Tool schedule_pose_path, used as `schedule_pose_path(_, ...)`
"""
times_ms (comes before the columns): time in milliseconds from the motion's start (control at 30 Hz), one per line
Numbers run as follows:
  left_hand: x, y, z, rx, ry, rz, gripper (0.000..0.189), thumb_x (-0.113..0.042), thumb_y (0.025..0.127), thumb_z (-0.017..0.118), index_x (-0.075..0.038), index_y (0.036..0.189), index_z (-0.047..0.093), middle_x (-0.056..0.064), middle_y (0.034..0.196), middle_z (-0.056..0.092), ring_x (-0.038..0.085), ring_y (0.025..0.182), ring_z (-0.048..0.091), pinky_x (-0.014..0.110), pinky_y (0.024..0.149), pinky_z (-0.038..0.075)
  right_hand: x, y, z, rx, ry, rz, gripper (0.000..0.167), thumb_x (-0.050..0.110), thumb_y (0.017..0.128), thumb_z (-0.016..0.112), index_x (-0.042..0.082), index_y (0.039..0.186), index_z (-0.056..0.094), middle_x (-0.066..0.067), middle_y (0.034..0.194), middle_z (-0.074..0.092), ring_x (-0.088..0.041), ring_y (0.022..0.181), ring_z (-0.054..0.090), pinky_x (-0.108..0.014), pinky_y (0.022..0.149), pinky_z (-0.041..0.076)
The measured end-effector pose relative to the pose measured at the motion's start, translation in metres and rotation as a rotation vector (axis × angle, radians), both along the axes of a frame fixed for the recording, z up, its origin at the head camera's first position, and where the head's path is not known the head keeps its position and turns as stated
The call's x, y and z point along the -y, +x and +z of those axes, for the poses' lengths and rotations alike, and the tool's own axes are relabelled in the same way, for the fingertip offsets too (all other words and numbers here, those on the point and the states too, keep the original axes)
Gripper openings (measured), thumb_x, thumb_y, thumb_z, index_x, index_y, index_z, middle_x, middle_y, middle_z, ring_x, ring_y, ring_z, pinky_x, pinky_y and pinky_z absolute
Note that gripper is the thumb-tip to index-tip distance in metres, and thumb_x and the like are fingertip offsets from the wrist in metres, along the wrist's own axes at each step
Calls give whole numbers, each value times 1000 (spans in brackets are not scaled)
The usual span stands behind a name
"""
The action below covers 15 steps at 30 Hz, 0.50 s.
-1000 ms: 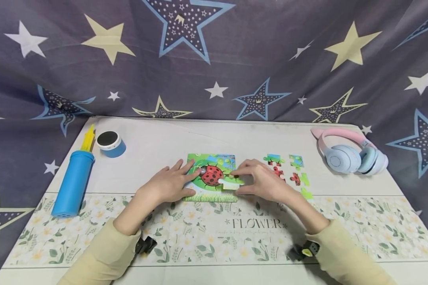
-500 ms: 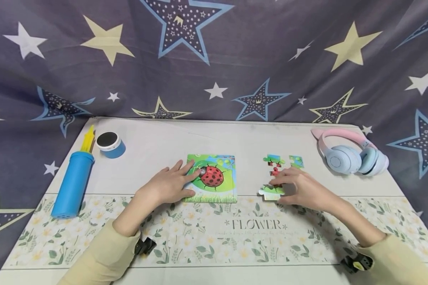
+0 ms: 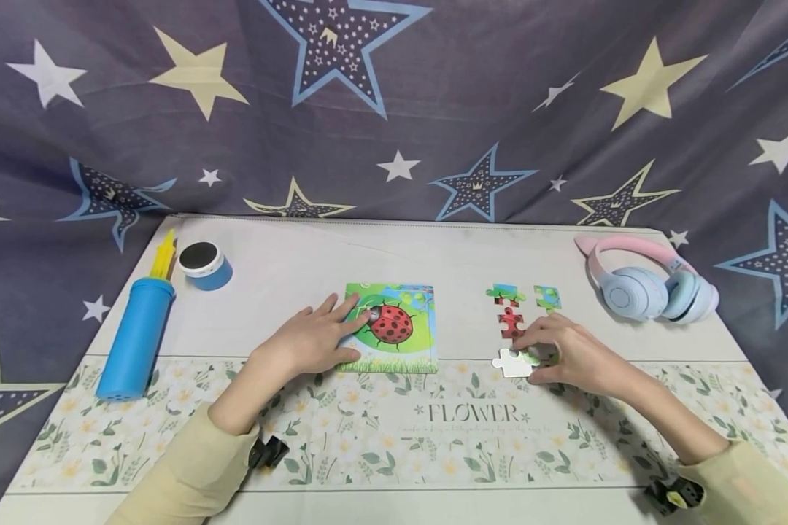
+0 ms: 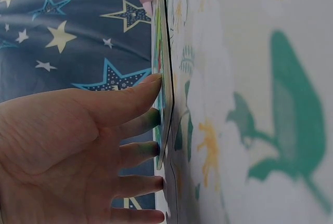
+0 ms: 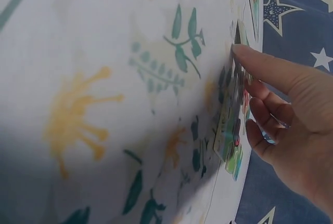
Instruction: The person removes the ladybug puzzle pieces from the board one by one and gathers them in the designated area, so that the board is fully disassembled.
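Note:
A ladybug picture board [image 3: 392, 362] with a green background lies at the middle of the table. My left hand [image 3: 311, 340] rests on its left side, fingers spread, the thumb at its near edge; in the left wrist view the fingertips touch the thin board [image 4: 165, 99]. To the right, my right hand [image 3: 581, 355] pinches a jigsaw piece [image 3: 514, 364] at its right end between thumb and fingers; the piece's face is pale with glare. Behind it lie a red jigsaw piece [image 3: 511, 321], a green-and-blue one [image 3: 504, 293] and a corner piece [image 3: 547, 296]. More green pieces are partly hidden by the right hand.
A blue hand pump [image 3: 134, 343] with a yellow nozzle lies at the left, beside a small round speaker [image 3: 206, 267]. Pink and blue headphones [image 3: 637, 292] lie at the back right. A starry curtain [image 3: 394, 131] hangs behind the white flower-patterned tablecloth [image 3: 368, 459].
My right hand has moved from the board's right side to the loose pieces, carrying a jigsaw piece rightward, then slightly nearer. My left hand has stayed on the board.

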<state>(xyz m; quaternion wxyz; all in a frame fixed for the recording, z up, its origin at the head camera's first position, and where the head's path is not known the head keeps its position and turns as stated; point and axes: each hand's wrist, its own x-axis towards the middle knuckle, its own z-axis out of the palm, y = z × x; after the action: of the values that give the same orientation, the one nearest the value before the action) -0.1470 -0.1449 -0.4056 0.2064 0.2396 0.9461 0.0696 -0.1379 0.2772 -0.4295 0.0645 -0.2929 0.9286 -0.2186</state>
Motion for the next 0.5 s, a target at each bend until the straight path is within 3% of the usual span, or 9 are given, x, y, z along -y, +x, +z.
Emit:
schedule_pose_path(100, -1, 0, 0, 4, 0, 0, 68, -43, 104, 58, -20, 163, 32, 13, 174, 13, 44, 159, 17, 67, 124, 26, -1, 0, 0, -10, 18, 5, 45, 17, 71, 94, 27, 112, 78, 10, 116, 69, -17, 114, 60, -44, 94, 56)
schedule_pose_path(367, -1, -1, -1, 9, -5, 0, 69, -43, 104, 58, -20, 163, 31, 13, 175, 12, 44, 160, 15, 67, 124, 25, -3, 0, 4, -39, 32, 32, 45, 22, 70, 95, 26, 112, 80, 9, 112, 69, -16, 109, 60, -39, 88, 55)
schedule_pose_path(500, 0, -1, -1, 6, -8, 2, 69, -43, 104, 58, -20, 163, 32, 13, 175, 12, 44, 159, 16, 67, 124, 25, 0, -4, 8, -59, -10, 25, 43, 22, 72, 94, 25, 112, 80, 9, 108, 70, -12, 99, 60, -34, 81, 54)
